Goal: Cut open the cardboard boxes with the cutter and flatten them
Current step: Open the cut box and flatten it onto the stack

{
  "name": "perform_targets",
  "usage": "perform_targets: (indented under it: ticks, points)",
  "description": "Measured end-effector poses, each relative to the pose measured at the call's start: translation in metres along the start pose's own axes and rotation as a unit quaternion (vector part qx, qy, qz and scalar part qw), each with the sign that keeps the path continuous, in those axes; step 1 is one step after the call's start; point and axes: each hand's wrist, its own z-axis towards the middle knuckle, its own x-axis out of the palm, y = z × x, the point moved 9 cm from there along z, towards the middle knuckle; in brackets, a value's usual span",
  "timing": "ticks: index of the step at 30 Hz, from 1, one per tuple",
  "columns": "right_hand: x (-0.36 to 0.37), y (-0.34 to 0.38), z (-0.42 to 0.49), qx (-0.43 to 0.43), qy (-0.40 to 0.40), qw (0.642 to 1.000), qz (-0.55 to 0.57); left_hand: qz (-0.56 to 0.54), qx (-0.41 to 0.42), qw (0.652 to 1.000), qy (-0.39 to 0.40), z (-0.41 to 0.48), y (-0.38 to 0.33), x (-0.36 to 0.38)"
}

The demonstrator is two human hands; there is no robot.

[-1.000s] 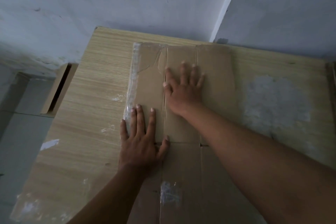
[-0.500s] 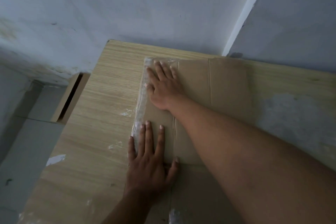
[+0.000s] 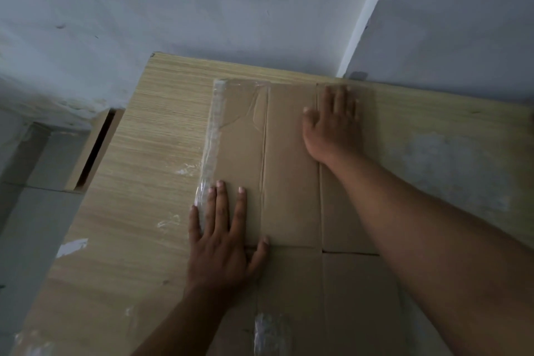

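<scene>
A brown cardboard box (image 3: 290, 170) lies flat on the wooden table (image 3: 150, 170), its flaps spread toward the wall. Clear tape (image 3: 212, 139) runs along its left edge, and another strip of tape (image 3: 268, 332) shows near the bottom. My left hand (image 3: 225, 240) presses flat on the near left part of the cardboard, fingers straight and spread. My right hand (image 3: 332, 124) lies flat on the far right flap, fingers stretched toward the wall and slightly blurred. No cutter is in view.
The table stands in a corner against grey walls (image 3: 231, 9). A gap with a wooden panel (image 3: 95, 150) opens off the table's left edge, above the grey floor (image 3: 29, 225). White residue patches (image 3: 450, 170) mark the tabletop to the right.
My right hand has slid from the far left corner of the cardboard across to the far right flap. My left hand has stayed pressed on the same spot.
</scene>
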Motion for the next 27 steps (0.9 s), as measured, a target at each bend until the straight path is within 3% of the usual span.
perform_targets:
  ticks: [4,17,19,24,27]
  points:
    - [-0.007,-0.032,-0.058,0.038,-0.021,0.999,-0.012,0.005,-0.005,1.000,0.012,0.001,0.002,0.003]
    - [0.010,0.005,-0.333,-0.141,0.026,0.990,-0.002,-0.029,-0.024,0.999,0.015,0.001,0.002,0.005]
    - [0.005,-0.005,-0.341,-0.109,0.008,0.994,-0.007,-0.033,-0.018,0.999,0.018,0.001,0.001,0.004]
    - [-0.004,-0.041,-0.318,0.063,-0.035,0.997,-0.030,-0.083,0.005,0.996,0.010,-0.006,0.004,0.001]
    - [-0.007,-0.066,-0.299,0.141,-0.051,0.988,-0.024,-0.124,-0.031,0.992,-0.011,-0.023,0.032,-0.002]
